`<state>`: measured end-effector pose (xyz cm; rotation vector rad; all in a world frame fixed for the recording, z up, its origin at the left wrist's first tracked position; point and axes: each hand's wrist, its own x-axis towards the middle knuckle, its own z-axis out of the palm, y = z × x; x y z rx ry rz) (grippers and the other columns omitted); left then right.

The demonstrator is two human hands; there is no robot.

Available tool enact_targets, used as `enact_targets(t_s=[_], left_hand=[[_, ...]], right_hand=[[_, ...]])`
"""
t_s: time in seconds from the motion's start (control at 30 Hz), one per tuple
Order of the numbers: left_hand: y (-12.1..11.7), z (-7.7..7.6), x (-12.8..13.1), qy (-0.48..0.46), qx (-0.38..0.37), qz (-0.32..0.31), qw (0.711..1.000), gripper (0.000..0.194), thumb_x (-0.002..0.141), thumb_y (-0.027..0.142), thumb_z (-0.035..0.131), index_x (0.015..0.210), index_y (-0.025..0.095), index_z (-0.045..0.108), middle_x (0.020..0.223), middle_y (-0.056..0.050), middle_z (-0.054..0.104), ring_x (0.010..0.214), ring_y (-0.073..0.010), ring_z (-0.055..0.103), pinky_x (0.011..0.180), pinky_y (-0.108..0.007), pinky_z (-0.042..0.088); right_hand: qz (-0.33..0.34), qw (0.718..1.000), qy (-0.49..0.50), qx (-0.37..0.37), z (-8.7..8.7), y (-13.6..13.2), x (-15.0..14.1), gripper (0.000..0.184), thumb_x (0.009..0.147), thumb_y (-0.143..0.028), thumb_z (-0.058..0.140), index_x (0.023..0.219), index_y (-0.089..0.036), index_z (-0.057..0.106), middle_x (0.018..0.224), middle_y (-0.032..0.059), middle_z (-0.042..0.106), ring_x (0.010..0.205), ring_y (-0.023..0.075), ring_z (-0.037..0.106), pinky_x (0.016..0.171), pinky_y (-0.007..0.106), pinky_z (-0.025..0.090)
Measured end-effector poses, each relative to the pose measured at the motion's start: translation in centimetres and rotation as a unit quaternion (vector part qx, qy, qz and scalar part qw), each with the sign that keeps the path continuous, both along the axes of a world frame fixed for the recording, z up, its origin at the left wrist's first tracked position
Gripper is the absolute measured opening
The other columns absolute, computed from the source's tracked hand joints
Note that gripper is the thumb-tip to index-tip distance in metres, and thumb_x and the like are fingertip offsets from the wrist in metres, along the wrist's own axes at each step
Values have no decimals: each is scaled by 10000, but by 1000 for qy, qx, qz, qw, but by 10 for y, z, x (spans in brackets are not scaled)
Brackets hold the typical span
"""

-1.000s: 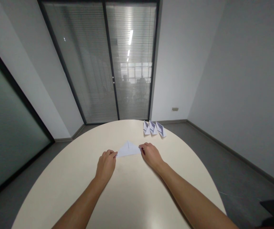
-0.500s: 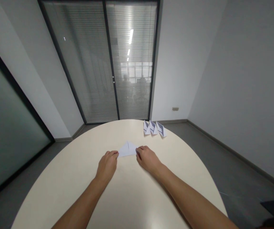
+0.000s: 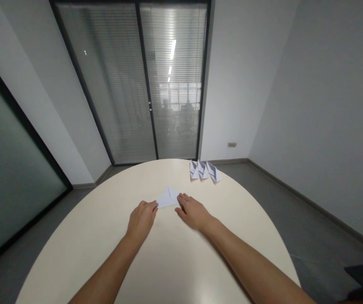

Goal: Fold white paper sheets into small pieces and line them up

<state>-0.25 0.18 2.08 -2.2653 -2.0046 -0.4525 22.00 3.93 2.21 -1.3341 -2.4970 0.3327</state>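
Head view shows your left hand (image 3: 142, 218) curled loosely, fingertips touching the left corner of the folded white paper (image 3: 168, 198) lying flat on the cream table (image 3: 89, 245). Your right hand (image 3: 191, 211) lies flat, fingers together, pressing the paper's right corner. Three folded paper boats (image 3: 204, 170) sit well apart near the far edge.

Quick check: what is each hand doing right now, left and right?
Left hand: loosely curled, fingertips on the left corner of the folded white paper.
Right hand: open, flat, pressing the paper's right side.
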Motion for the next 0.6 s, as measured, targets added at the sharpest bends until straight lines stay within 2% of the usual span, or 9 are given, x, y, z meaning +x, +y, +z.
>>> enact_targets(t_s=[0.13,0.3,0.5,0.6], left_hand=[[-1,3,0,13,-14,4,1000,256,1004,263,506,1163,221,703,1041,-87,720,975,-211,671,847,-301,502],[-5,6,0,18,-22,-13,1000,269,1017,234,463,1136,207,703,1064,-95,724,1014,-208,680,895,-307,497],[0,-2,-3,25,-20,-36,999,304,1006,177,463,1220,218,674,1250,-94,703,1135,-212,663,988,-338,486],[2,-5,-4,21,-22,-41,999,320,997,158,469,1239,230,665,1309,-76,681,1162,-213,659,1010,-345,483]], right_hand=[[-19,1000,-15,6,-2,-2,-3,604,1005,-360,435,1504,-26,373,1550,238,373,1472,307,318,1196,451,281],[12,1000,-23,-2,-5,-1,0,669,1013,-446,393,1516,-6,360,1581,231,317,1489,343,259,1214,466,235],[58,998,-24,-28,1,3,7,620,1014,-504,368,1556,-204,349,1629,105,261,1514,354,163,1215,537,171],[71,996,-25,-37,3,4,9,598,1012,-508,376,1553,-255,353,1638,84,236,1517,363,134,1208,562,161]])
